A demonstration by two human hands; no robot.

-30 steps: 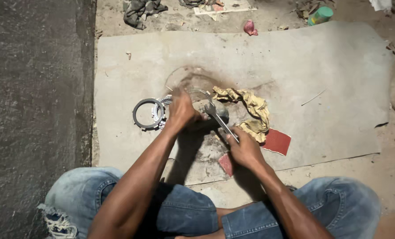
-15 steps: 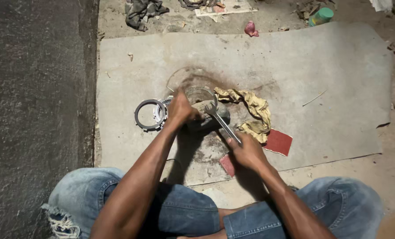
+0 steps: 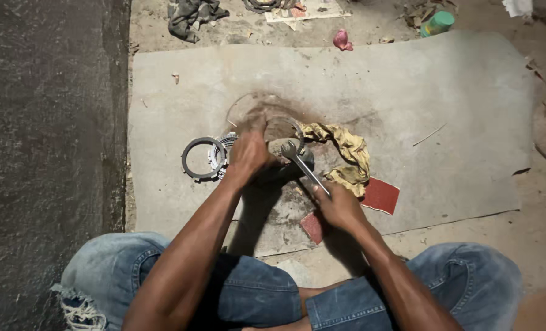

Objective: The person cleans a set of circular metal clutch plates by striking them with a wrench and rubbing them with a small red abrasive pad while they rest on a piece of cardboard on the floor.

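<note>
He's sitting on the ground, left hand [image 3: 248, 153] pressing down on a round metal part [image 3: 282, 160] on the grey mat [image 3: 407, 122], right hand [image 3: 340, 205] closed round a wrench [image 3: 303, 164] seated on its centre fastener. Turning seems underway; it'll need steady bracing.

A single head-worn camera looks steeply down from above the seated person, facing forward over the blue-jeaned knees at the bottom edge. It sits close enough that both forearms fill the lower middle. The grey flat sheet on the ground [image 3: 444, 98] spans the frame's centre, dark pavement [image 3: 46, 153] along the left.
</note>
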